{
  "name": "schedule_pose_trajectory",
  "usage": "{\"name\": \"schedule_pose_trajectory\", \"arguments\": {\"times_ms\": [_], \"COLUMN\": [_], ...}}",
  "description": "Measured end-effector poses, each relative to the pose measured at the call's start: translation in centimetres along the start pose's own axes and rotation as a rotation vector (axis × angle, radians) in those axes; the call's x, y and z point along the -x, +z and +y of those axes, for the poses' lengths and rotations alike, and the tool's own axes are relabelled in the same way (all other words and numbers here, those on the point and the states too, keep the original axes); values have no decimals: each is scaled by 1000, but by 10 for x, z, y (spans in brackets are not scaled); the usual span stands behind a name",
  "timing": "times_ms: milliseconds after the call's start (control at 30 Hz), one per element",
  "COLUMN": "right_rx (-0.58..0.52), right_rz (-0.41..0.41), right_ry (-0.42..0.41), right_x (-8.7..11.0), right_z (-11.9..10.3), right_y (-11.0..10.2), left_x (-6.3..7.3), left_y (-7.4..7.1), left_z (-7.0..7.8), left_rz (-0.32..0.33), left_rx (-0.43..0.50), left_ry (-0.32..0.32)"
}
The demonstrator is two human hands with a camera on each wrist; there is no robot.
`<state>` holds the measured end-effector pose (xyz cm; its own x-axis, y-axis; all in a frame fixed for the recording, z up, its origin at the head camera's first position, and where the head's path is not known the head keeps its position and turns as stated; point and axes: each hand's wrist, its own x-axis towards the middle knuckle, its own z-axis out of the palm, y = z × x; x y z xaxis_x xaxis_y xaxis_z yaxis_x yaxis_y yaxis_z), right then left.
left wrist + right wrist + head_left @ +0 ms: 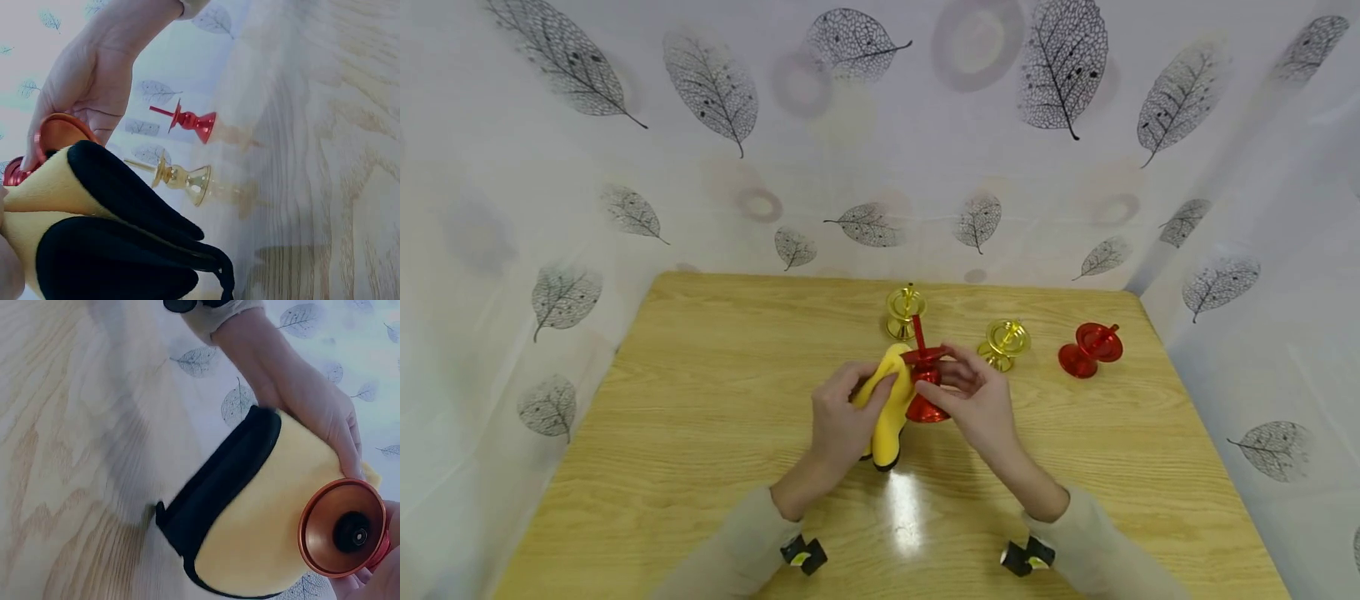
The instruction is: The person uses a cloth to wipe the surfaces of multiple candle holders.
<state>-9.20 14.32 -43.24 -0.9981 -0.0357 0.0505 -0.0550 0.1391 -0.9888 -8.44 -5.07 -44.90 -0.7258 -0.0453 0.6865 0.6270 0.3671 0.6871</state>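
My left hand (837, 423) grips a folded yellow cloth (891, 421) with black edging, thumb on the near side. With my right hand (983, 408) I hold a red metal candle holder (928, 410) by its waist, upright, its spike pointing up. The cloth lies against the holder's left side, by its dish and stem. In the right wrist view the hollow underside of the holder's base (317, 515) faces the camera, in front of the yellow cloth (275, 506). A black loop (225, 269) hangs from the cloth's edge in the left wrist view.
Two gold candle holders (897, 327) stand toward the back of the wooden table (722, 358), the second (998, 360) just beyond my right hand. Another red candle holder (1078, 360) stands farther right. Leaf-patterned sheets (865, 150) enclose the table's back and sides.
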Motion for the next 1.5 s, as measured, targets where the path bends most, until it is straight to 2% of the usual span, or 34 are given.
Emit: {"name": "schedule_pose_trajectory", "arguments": {"times_ms": [167, 300, 433, 567, 833, 967, 1200, 1333, 1500], "right_rx": [-58, -105, -116, -93, 113, 209, 299, 383, 506], "right_rz": [-4, -25, -53, -48, 41, 66, 42, 30, -17], "right_ry": [104, 143, 105, 52, -115, -154, -197, -236, -251], "right_x": [3, 4, 5, 5, 2, 1, -2, -3, -2], "right_z": [-6, -11, -11, -10, -11, -15, -19, -21, -24], "right_y": [2, 1, 2, 4, 5, 3, -5, -15, -29], "left_x": [0, 0, 0, -2, -3, -3, -5, -5, -10], "left_y": [1, 1, 1, 0, -3, -4, -7, -12, -25], "left_z": [2, 0, -1, -1, 1, 0, -2, 0, -2], "left_rz": [-20, -38, -25, -17, -42, -36, -53, -61, -28], "left_rx": [12, 13, 4, -2, -4, -27, -53, -52, -69], "left_ry": [19, 34, 56, 76, 89, 80, 52, 66, 96]}}
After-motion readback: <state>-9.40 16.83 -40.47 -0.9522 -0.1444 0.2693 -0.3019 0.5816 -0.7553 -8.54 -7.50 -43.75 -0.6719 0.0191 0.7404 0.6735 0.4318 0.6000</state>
